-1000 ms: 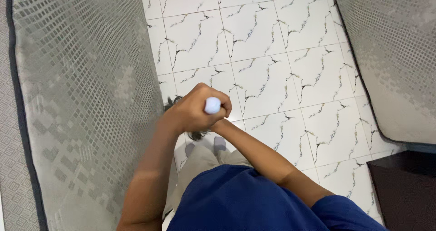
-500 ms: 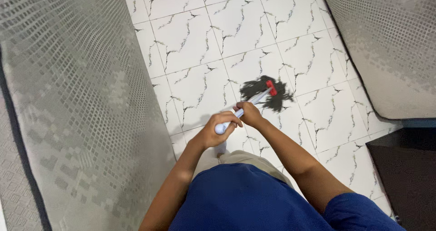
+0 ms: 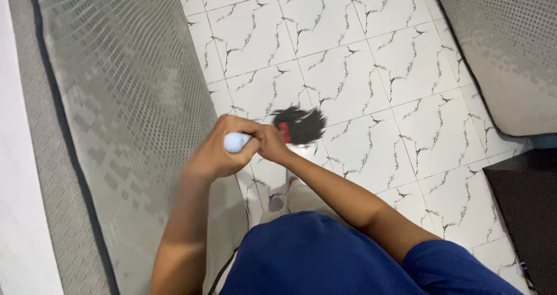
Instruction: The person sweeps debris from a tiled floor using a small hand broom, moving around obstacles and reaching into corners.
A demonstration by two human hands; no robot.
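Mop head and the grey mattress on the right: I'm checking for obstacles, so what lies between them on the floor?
In the head view, only bare white veined floor tiles lie between the dark mop head and the right mattress.

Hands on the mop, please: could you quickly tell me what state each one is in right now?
Left hand: closed around the white top end of the mop handle.
Right hand: closed on the same handle just below, near the dark mop head.

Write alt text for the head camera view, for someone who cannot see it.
Seen from above, a person's left hand and right hand grip a white mop handle; its dark mop head rests on the white veined floor tiles, between two grey patterned mattresses.
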